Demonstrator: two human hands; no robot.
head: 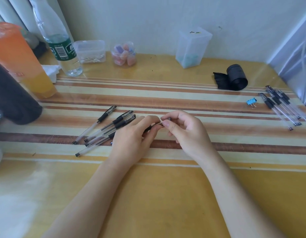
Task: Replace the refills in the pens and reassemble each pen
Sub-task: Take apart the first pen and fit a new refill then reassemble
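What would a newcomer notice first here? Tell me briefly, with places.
Dead centre over the striped table, the left hand holds a pen while the right hand pinches its tip end. Loose pens lie fanned just left of the hands, and a second bunch of pens lies at the far right edge. A tall orange bottle stands far left.

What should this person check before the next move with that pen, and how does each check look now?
1. The left hand grips the pen by its barrel: ok.
2. The right hand pinches the pen's tip end: ok.
3. The refill sits fully inside: cannot tell, the hands hide it.
4. The left pile of pens lies close by: ok.
5. The right pile of pens lies well apart from it: ok.
6. Which pile is finished: cannot tell.
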